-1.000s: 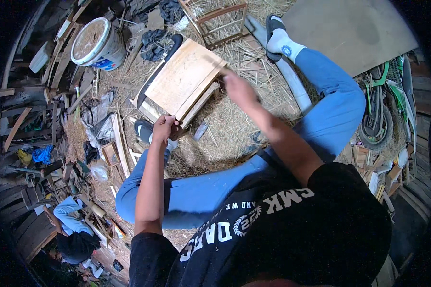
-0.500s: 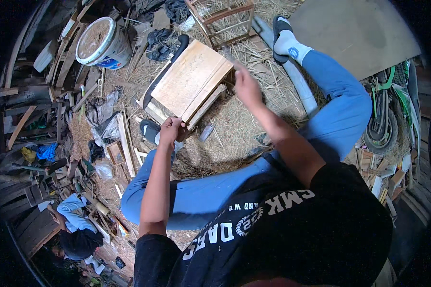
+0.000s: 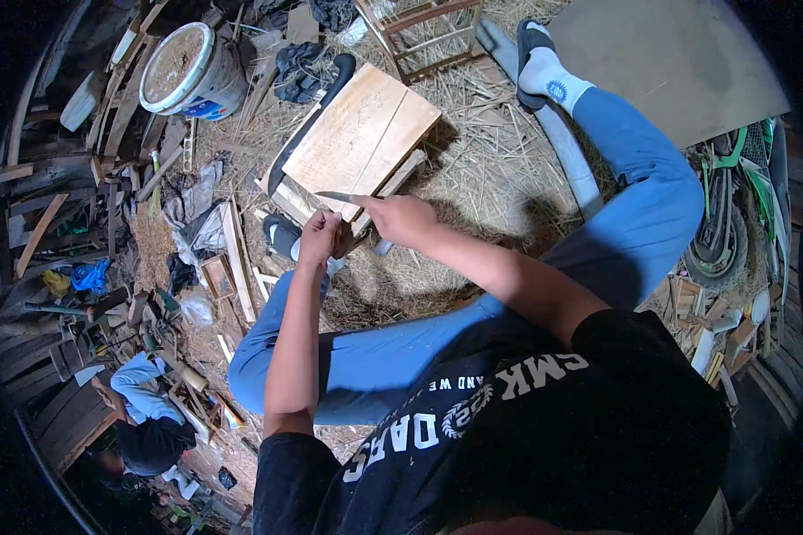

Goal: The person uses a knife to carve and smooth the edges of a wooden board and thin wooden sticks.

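A: Where's the board [image 3: 357, 129]?
B: Around 11 o'clock, with a dark bar [image 3: 334, 87] along its 10 o'clock edge. The wooden frame [image 3: 426, 16] at 12 o'clock is cut off by the top edge.
A: What else is hidden?
B: The knife's [image 3: 334, 196] handle, inside the right hand [image 3: 401, 220]. That grip is closed round it, a finger stretched toward the blade.
A: Its pose?
B: Forearm in from 4 o'clock, back of the hand up, blade pointing to 9 o'clock across the board's 6 o'clock corner. I can't tell whether it touches.
A: And the left hand [image 3: 321, 237]?
B: Just off the right hand's 9 o'clock side, forearm rising from 6 o'clock. Its fingers are curled closed; perhaps they pinch something thin, but it's too small to tell.
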`<state>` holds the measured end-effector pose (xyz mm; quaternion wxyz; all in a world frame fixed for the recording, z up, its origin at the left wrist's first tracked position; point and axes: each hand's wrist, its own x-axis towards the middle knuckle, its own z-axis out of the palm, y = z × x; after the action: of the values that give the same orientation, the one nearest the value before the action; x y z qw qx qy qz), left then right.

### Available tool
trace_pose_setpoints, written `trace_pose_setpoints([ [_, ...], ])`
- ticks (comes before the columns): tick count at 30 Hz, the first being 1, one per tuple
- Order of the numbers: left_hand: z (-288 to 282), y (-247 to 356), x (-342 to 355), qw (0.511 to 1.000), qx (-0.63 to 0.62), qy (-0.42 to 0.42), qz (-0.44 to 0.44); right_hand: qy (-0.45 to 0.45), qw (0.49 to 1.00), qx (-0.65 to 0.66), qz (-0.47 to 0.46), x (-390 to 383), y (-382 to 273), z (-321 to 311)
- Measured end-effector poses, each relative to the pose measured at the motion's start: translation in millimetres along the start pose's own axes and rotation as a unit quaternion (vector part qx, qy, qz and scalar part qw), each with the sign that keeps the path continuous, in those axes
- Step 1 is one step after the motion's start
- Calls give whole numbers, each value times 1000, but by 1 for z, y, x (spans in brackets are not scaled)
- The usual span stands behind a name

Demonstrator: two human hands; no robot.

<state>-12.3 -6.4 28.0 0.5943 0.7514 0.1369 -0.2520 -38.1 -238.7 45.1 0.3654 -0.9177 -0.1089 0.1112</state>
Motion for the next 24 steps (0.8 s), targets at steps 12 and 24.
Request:
trace_pose_setpoints([
  [12,-3,-4,4,999,31,-12,18,104,992,-35,69,14,54,-54],
  [24,-4,-3,1,999,44,-4,-12,-1,994,-81,76,2,22,-41],
])
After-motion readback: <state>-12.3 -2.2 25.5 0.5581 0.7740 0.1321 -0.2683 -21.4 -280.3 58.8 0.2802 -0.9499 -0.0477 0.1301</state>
